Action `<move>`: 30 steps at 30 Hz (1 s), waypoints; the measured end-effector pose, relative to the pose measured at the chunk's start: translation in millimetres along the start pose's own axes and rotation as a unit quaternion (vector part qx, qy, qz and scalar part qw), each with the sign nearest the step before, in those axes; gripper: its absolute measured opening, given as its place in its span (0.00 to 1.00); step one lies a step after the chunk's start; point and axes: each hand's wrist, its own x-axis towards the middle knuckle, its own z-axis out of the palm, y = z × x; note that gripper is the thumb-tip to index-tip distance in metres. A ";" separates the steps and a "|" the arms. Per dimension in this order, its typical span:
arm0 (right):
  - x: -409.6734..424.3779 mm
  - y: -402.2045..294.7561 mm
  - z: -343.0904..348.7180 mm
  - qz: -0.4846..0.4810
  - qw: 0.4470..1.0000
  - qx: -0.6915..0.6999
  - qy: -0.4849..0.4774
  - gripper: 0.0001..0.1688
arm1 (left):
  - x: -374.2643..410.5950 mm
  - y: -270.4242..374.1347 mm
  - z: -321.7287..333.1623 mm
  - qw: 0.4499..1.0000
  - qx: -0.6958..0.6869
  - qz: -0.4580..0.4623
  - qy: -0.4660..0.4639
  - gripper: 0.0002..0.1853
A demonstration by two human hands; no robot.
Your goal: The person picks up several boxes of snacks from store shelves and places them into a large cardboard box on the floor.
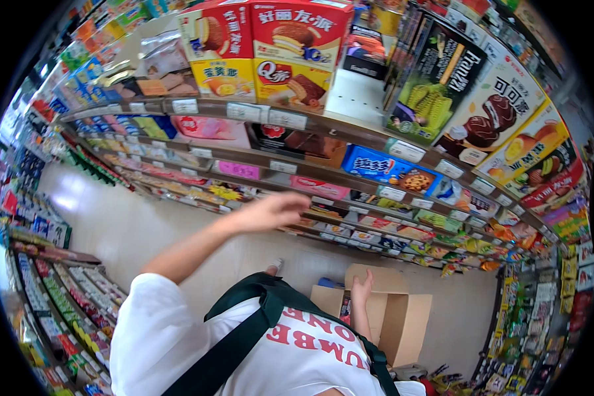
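Note:
My left hand (275, 210), blurred, reaches out before the shelf fronts with its fingers loosely bent and apart; no object shows in it. Beyond it in this view are pink packets (320, 187) on a lower shelf. Lower down, my right hand (362, 287) is raised over an open cardboard box (408, 321) on the floor, palm partly turned up and fingers apart. I see nothing held there. Inside the box, a dark and red package (345, 304) shows partly; my arm and apron hide some of the box.
Tall snack shelving (321, 119) with price tags curves across the front. Red and yellow pie boxes (297, 54) and a dark green biscuit-stick carton (433, 81) stand on top. A blue cookie packet (391, 168) lies below. More stocked racks (64, 307) flank both sides.

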 end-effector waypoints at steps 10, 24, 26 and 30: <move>-20.9 -27.2 -11.5 0.045 0.998 0.019 0.029 0.31 | 109.8 270.2 -169.9 0.849 0.402 0.330 0.086 0.17; 4.7 -56.4 18.3 0.154 0.968 0.116 0.159 0.29 | 332.7 283.5 -207.7 0.706 0.697 0.005 -0.130 0.28; 15.0 -73.6 24.7 0.144 0.966 0.143 0.159 0.28 | 330.9 285.5 -204.5 0.732 0.665 -0.070 -0.129 0.28; 32.2 -40.1 50.7 0.093 0.980 0.088 0.152 0.29 | 333.6 290.4 -195.9 0.771 0.606 -0.166 -0.108 0.32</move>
